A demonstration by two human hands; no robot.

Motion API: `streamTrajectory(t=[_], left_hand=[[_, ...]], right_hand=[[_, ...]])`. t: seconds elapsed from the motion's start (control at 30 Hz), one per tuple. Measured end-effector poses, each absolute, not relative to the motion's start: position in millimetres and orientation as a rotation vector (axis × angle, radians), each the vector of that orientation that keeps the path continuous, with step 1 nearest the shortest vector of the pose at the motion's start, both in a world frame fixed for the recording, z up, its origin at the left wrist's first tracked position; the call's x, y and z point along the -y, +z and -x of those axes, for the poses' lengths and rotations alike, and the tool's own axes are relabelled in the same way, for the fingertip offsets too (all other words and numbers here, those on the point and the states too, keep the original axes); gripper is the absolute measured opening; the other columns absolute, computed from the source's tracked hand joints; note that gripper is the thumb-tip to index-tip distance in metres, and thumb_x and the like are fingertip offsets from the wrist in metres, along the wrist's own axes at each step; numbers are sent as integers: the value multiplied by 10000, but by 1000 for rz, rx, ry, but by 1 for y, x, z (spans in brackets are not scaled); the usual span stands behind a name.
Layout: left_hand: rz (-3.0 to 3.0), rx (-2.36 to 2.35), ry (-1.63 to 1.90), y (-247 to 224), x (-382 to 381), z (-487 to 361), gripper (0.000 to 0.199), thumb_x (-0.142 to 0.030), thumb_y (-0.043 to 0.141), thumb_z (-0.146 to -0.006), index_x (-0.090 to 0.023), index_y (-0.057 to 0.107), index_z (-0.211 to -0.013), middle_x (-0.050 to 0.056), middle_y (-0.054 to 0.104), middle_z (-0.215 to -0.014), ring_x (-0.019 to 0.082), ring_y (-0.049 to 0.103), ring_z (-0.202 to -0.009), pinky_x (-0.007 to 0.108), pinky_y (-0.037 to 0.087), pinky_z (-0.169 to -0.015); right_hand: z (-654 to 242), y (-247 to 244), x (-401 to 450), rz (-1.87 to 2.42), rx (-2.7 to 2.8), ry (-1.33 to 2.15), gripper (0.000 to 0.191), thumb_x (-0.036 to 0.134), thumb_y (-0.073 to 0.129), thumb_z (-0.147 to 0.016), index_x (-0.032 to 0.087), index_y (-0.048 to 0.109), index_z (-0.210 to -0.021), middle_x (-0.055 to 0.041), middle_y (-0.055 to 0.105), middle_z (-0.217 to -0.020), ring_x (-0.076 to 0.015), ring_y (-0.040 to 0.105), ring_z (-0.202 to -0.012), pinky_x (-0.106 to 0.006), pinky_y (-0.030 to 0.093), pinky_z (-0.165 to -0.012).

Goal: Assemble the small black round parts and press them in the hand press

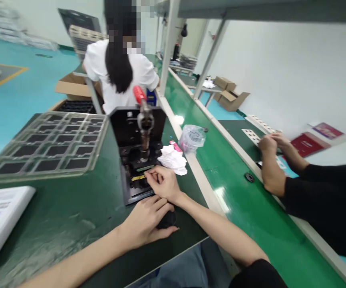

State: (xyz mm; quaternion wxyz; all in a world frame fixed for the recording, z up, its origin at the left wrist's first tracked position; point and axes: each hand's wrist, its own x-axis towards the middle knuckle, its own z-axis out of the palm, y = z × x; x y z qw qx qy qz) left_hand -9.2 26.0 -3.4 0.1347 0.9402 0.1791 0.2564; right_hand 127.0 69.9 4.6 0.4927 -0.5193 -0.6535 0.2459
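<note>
A black bench press (140, 136) with a red-tipped lever stands on the dark green workbench (71, 212). My right hand (163, 184) reaches its lower die, with the fingertips pinched on a thin yellow strip (138, 177). Just below, my left hand (144, 222) closes over a rounded black object (167, 220), which is mostly hidden by the fingers. The two hands are close together at the press's front edge.
A clear tray (45, 146) with black pockets lies left of the press. Crumpled white tissue (173, 159) and a plastic bag (192, 138) sit to its right, beside a green conveyor (229, 168). A co-worker's hands (270, 143) work across it, and another person (119, 68) stands ahead.
</note>
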Motion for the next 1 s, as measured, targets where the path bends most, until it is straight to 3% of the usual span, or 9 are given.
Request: streamTrajectory(t=[0.13,0.3,0.47,0.57,0.7,1.0], left_hand=[[-2695,-480,893,-5,-34,11,241,-477,630,-974,-242,602,-1020,5,706,-869,229,715,-761,335,576,-642],[-2677,-361,989,-4,-51,11,263,-535,635,-972,-282,611,-1039,-22,708,-821,203,721,-687,288,566,-573],[-2571,-406,796,8,-44,14,380,-601,641,-947,-240,624,-1064,15,729,-945,210,729,-770,316,570,-660],[-2458,-437,624,11,-38,13,393,-552,714,-913,-223,617,-1105,16,722,-961,197,709,-790,306,542,-683],[-2353,-469,578,9,-36,11,493,-508,839,-823,-210,592,-1129,11,721,-987,179,687,-766,289,512,-681],[-2314,-540,578,0,-30,8,688,-552,883,-759,-222,504,-1229,25,750,-1025,252,737,-913,316,510,-766]], right_hand=[[-124,8,-73,1286,1539,689,165,238,705,-871,177,630,-737,88,501,-544,-53,385,-472,-200,318,-476],[-125,15,-81,1284,1331,818,236,193,720,-863,184,544,-706,109,440,-539,-45,400,-474,-179,332,-464],[-142,39,-56,1294,1235,708,212,140,569,-917,188,514,-718,91,492,-597,-26,462,-524,-144,357,-520],[-165,48,-26,1250,1219,770,188,188,612,-902,191,510,-745,74,532,-626,-44,494,-555,-155,379,-536],[-188,36,21,1300,1278,747,214,293,654,-925,200,525,-782,78,465,-591,-68,406,-488,-188,303,-453],[-185,5,59,1381,1544,734,173,239,585,-990,204,526,-832,84,437,-579,-58,382,-442,-178,300,-426]])
